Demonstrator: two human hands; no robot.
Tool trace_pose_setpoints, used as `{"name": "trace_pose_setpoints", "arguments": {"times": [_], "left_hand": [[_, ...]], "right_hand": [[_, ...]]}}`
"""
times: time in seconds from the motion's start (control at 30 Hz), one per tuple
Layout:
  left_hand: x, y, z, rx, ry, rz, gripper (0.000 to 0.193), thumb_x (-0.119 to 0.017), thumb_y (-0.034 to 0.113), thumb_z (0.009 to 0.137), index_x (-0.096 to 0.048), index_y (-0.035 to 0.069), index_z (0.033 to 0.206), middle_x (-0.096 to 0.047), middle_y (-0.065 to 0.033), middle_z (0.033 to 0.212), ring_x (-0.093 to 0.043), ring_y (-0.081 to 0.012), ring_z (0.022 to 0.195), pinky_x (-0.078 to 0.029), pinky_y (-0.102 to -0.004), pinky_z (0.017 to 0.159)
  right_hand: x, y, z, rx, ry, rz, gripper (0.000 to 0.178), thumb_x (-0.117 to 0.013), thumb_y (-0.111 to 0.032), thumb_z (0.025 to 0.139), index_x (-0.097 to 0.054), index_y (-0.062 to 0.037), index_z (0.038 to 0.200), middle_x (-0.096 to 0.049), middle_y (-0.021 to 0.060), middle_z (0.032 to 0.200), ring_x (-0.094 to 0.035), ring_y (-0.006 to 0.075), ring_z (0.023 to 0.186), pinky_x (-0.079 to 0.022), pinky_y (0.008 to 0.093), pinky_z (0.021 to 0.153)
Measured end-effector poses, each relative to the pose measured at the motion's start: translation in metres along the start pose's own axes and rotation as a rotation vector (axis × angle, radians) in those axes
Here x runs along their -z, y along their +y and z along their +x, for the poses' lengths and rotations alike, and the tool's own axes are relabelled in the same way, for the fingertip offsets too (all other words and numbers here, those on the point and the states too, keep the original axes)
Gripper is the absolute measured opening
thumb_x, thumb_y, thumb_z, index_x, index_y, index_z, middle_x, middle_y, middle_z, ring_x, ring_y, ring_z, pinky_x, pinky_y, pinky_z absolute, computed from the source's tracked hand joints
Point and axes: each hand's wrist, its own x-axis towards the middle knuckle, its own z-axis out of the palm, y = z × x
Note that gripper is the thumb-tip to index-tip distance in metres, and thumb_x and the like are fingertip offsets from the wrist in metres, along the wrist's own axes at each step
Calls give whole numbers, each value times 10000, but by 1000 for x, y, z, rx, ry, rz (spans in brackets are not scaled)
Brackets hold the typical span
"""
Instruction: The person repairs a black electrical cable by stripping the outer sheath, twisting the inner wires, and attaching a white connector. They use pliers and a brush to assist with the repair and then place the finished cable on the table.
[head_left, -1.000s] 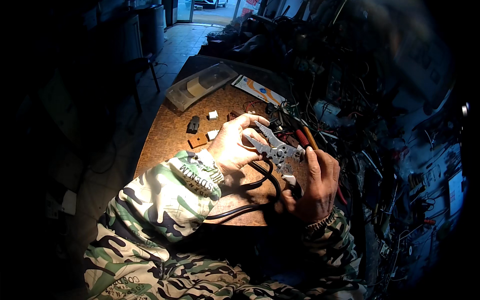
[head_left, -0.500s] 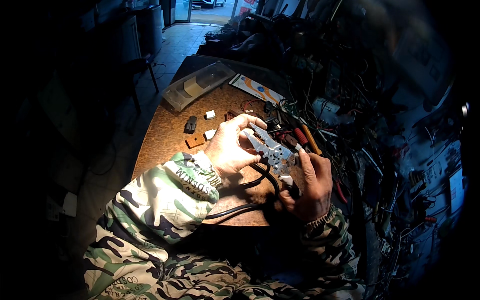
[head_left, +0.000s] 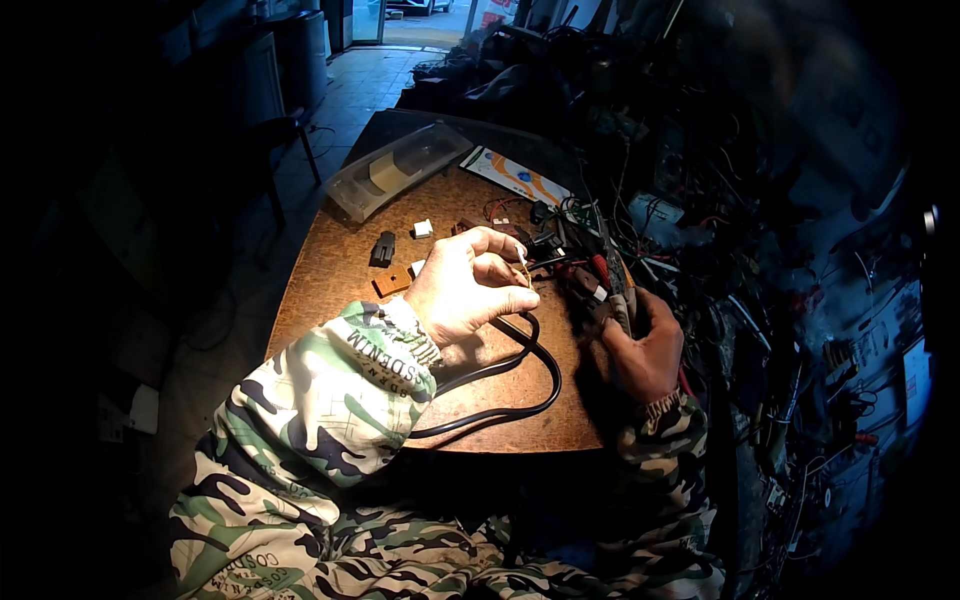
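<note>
My left hand is closed in a pinch over the wooden table. Between its thumb and fingers is a thin wire with a pale tip, partly hidden by the fingers. A black cable loops over the tabletop below this hand, and its upper end runs up to the fingers. To the right, my right hand grips the wire strippers by the handles. Their jaws point away from me, beside a red-handled tool among the clutter.
A black connector, a white connector and an orange-brown block lie left of my left hand. Farther off are a clear plastic package and a printed card. Tangled wires and parts crowd the right side.
My right hand has drawn the wire strippers away from my left hand, to the right, and turned them more upright. The left hand has barely moved; the wire in its fingers now shows.
</note>
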Motion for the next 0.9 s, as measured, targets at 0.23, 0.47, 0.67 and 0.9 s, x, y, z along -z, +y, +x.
{"name": "trace_pose_setpoints", "arguments": {"times": [0.23,0.47,0.67,0.9], "left_hand": [[-1,0,2,7,-23,37,317,-794,-4,800,-658,-28,1085,-715,-96,940,-683,-147,872,-569,-291,793],[11,5,4,-39,-67,130,191,-766,35,860,-702,-17,1033,-727,-64,947,-682,-113,858,-563,-259,800],[13,8,0,-67,-25,255,141,-739,44,887,-728,-7,1018,-736,-69,905,-683,-107,825,-559,-245,759],[8,3,2,-358,11,615,99,-743,32,828,-739,5,923,-724,-121,831,-711,-184,733,-550,-288,638]], "right_hand": [[2,-17,36,483,18,-169,456,-737,-71,801,-616,20,1231,-579,208,1277,-638,316,1110,-538,385,922],[-33,-58,62,597,-449,409,418,-717,59,804,-647,-12,1210,-641,163,1220,-642,289,1149,-546,344,956],[-54,-48,55,650,-315,404,206,-772,6,800,-709,2,996,-698,132,913,-708,241,837,-560,314,710],[-55,-46,47,654,-280,381,142,-716,3,818,-656,13,946,-658,130,872,-680,263,775,-546,343,685]]}}
